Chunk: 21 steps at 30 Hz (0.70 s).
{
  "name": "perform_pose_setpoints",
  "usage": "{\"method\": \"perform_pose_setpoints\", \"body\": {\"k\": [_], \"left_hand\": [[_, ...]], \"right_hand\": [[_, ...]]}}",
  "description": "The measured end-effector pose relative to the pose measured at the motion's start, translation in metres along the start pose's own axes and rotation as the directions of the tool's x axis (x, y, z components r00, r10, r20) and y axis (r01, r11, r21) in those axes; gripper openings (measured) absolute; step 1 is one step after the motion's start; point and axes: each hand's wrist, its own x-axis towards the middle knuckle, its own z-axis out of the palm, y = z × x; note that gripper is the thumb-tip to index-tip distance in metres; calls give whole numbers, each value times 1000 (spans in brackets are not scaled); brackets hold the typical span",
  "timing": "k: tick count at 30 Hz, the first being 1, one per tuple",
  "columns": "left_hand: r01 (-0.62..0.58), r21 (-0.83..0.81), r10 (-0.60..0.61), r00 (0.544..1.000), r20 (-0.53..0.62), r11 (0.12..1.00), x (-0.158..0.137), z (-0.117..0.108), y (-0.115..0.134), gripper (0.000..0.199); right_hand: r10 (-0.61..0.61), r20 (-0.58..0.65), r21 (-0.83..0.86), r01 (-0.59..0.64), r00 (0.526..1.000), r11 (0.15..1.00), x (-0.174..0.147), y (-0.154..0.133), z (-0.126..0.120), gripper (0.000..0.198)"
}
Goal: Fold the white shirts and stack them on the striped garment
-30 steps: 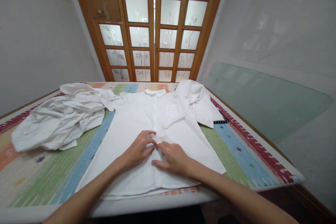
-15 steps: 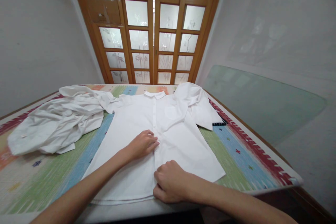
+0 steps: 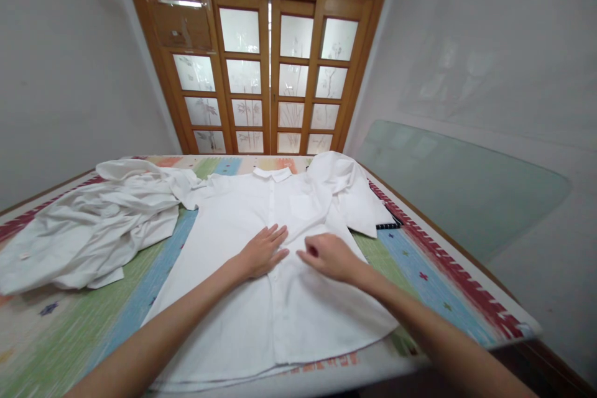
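A white button-up shirt (image 3: 233, 317) with short sleeves lies front up on the table, its collar at the far end and its hem toward me. My left hand (image 3: 265, 250) rests flat on its front beside the button placket, fingers stretched out. To the right of the placket is my right hand (image 3: 331, 256), slightly blurred, with fingers curled in loosely; I see no cloth in its grasp. Whether it touches the shirt, I cannot tell. Soft creases run across the shirt's right half.
A heap of crumpled white cloth (image 3: 107, 217) lies on the left. At the far right, more white cloth (image 3: 357, 202) sits over a dark item with a striped edge (image 3: 389, 225). A colourful striped cloth (image 3: 433, 261) covers the table. Beyond stand wooden glazed doors (image 3: 269, 74).
My right hand has left the placket near the hem and moved up and away from me over the shirt. My left hand's fingers have spread flat. The hem's right part has shifted toward me.
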Motion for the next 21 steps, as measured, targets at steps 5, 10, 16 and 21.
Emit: {"method": "perform_pose_setpoints", "body": {"k": [5, 10, 16, 21], "left_hand": [[28, -24, -29, 999, -28, 999, -4, 1, 0, 60], [43, -24, -43, 999, 22, 999, 0, 0, -2, 62], [47, -20, -45, 995, 91, 999, 8, -4, -4, 68], [32, -33, -28, 995, 96, 999, 14, -7, -7, 69]], "right_hand": [[555, -221, -220, -595, 802, 773, 16, 101, -33, 37], [737, 43, -227, -712, 675, 665, 6, 170, -26, 54], [727, 141, 124, -741, 672, 660, -2, 195, -9, 25], [795, -62, 557, -640, 603, 529, -6, 199, -39, 21]]}}
